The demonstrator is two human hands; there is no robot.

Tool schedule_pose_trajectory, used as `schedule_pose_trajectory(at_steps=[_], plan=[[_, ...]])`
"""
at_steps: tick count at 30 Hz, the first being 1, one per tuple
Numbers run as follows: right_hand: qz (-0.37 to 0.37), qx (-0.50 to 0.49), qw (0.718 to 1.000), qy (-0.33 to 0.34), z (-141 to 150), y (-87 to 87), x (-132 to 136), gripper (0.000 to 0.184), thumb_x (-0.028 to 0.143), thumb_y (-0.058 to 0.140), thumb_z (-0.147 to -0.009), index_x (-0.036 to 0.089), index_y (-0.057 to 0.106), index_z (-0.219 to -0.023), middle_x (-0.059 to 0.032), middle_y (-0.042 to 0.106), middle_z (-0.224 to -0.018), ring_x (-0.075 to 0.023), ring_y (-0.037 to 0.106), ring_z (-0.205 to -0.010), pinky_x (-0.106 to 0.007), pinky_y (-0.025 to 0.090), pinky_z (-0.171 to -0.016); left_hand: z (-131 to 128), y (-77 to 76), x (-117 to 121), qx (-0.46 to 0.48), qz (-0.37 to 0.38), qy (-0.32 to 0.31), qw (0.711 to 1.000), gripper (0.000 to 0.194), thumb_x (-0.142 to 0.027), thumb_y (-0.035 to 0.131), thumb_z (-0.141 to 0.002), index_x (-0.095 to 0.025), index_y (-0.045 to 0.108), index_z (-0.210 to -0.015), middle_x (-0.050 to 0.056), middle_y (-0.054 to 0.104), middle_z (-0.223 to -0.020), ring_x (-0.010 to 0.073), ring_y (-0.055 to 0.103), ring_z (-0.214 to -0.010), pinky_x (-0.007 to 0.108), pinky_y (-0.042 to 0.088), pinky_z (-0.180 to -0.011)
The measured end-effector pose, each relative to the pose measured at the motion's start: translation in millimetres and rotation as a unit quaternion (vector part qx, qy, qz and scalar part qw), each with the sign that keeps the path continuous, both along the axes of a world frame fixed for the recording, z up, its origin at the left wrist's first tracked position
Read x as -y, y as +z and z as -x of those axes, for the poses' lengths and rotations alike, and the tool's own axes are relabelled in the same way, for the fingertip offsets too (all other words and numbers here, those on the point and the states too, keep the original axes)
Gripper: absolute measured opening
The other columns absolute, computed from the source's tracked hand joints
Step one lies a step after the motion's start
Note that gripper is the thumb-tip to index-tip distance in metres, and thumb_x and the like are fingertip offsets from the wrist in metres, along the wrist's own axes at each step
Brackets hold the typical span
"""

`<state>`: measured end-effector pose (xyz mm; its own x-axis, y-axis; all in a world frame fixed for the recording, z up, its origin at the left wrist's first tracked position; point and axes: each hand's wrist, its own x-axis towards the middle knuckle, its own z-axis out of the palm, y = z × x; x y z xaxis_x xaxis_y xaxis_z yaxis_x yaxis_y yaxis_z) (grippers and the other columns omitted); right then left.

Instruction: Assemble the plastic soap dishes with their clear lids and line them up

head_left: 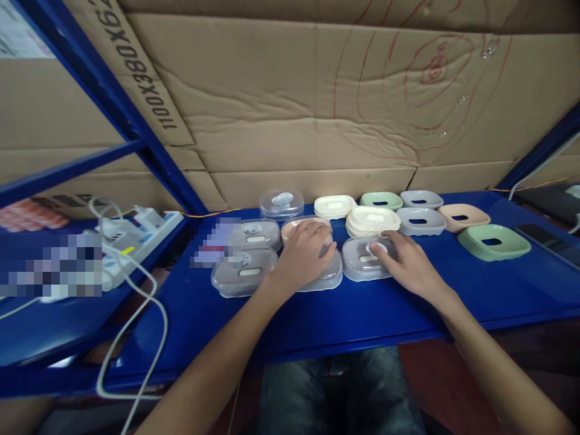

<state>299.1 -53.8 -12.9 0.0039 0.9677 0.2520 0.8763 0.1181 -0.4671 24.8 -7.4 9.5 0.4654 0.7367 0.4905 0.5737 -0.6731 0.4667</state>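
My left hand [306,246] rests over a peach oval box with a clear lid [296,225] and the lidded grey box [328,275] in front of it. Its fingers are stretched and slightly bent, and the lid under them is partly hidden. My right hand [408,260] is on another grey oval box with a clear lid [357,263]. The thumb lies at a round sticker [376,248] on that lid, while the fingers reach round its right far side. Two more lidded grey boxes, one nearer [226,278] and one behind [269,232], sit to the left.
Behind stand a clear lid stack [281,204] and cream pieces [374,220]. Uncovered green [493,241], grey [421,222] and peach [464,216] oval trays lie right. A phone-like dark slab [550,241] is far right. Power strips and white cables [156,296] are left; cardboard [272,78] walls the back.
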Motion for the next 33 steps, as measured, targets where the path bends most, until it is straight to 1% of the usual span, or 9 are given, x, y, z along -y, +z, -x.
schedule_pose_trajectory(at_steps=[8,11,14,17,20,23,25,29,33], plan=[[0.004,0.033,0.999,0.009,-4,0.5,5,0.066,0.074,0.044,-0.107,0.020,0.064,-0.139,-0.0222,0.077,-0.129,-0.0440,0.070,-0.129,-0.056,0.057,-0.102,0,-3.3,-1,0.000,-0.015,0.005,1.000,0.021,-0.030,0.061,-0.101,-0.024,0.073,-0.117,0.013,0.077,-0.129,0.0363,0.064,-0.134,0.058,0.040,-0.123],[0.011,0.050,0.999,0.012,1,5.1,4,0.064,0.072,0.041,-0.109,0.020,0.065,-0.137,-0.0215,0.077,-0.127,-0.0446,0.069,-0.131,-0.057,0.057,-0.102,0,-3.5,-1,-0.007,-0.020,0.006,1.000,0.023,-0.031,0.059,-0.102,-0.023,0.073,-0.120,0.014,0.077,-0.131,0.0367,0.063,-0.135,0.058,0.039,-0.124],[0.009,0.110,0.994,-0.003,12,17.0,3,0.064,0.070,0.036,-0.110,0.018,0.068,-0.131,-0.0240,0.078,-0.121,-0.0480,0.071,-0.125,-0.059,0.058,-0.097,0,-3.4,0,-0.008,-0.026,0.008,1.000,0.023,-0.031,0.060,-0.102,-0.023,0.073,-0.119,0.014,0.076,-0.132,0.0366,0.063,-0.136,0.058,0.040,-0.124],[-0.056,0.158,0.985,-0.033,27,33.6,-1,0.064,0.067,0.036,-0.110,0.017,0.073,-0.121,-0.0246,0.079,-0.107,-0.0472,0.075,-0.110,-0.057,0.058,-0.088,0,-2.5,0,-0.020,-0.030,0.010,0.999,0.023,-0.029,0.059,-0.102,-0.022,0.073,-0.118,0.016,0.077,-0.130,0.0377,0.064,-0.134,0.058,0.041,-0.123],[-0.126,0.136,0.982,-0.038,39,51.2,-11,0.062,0.067,0.038,-0.111,0.018,0.075,-0.119,-0.0209,0.080,-0.100,-0.0420,0.077,-0.099,-0.052,0.058,-0.085,-1,-1.1,1,-0.031,-0.025,0.011,0.999,0.022,-0.028,0.058,-0.102,-0.022,0.073,-0.116,0.016,0.077,-0.129,0.0383,0.064,-0.134,0.059,0.042,-0.122],[-0.145,0.112,0.983,-0.008,41,64.8,-34,0.059,0.068,0.045,-0.109,0.019,0.076,-0.118,-0.0184,0.081,-0.100,-0.0396,0.077,-0.097,-0.049,0.057,-0.084,-1,-0.2,2,-0.025,-0.017,0.009,1.000,0.020,-0.028,0.058,-0.102,-0.023,0.073,-0.115,0.014,0.077,-0.129,0.0377,0.063,-0.135,0.059,0.041,-0.122],[-0.146,0.101,0.984,0.002,35,68.5,-56,0.054,0.067,0.053,-0.106,0.020,0.077,-0.118,-0.0176,0.081,-0.102,-0.0392,0.077,-0.100,-0.048,0.057,-0.088,-1,0.0,2,-0.019,-0.013,0.008,1.000,0.020,-0.028,0.058,-0.102,-0.024,0.072,-0.114,0.014,0.076,-0.129,0.0382,0.063,-0.135,0.060,0.041,-0.122],[-0.132,0.098,0.986,0.029,11,57.5,-97,0.050,0.060,0.065,-0.101,0.017,0.077,-0.123,-0.0194,0.081,-0.117,-0.0400,0.076,-0.115,-0.049,0.056,-0.101,-1,0.4,2,-0.003,0.003,0.003,1.000,0.020,-0.030,0.058,-0.101,-0.023,0.073,-0.114,0.017,0.076,-0.129,0.0404,0.062,-0.136,0.062,0.039,-0.122],[-0.106,0.130,0.982,0.088,-10,33.2,-114,0.058,0.062,0.069,-0.098,0.014,0.076,-0.128,-0.0208,0.079,-0.128,-0.0412,0.072,-0.127,-0.051,0.054,-0.109,-1,-0.6,2,-0.003,0.005,0.005,1.000,0.021,-0.029,0.059,-0.102,-0.022,0.072,-0.116,0.017,0.076,-0.130,0.0398,0.062,-0.136,0.061,0.038,-0.124]])
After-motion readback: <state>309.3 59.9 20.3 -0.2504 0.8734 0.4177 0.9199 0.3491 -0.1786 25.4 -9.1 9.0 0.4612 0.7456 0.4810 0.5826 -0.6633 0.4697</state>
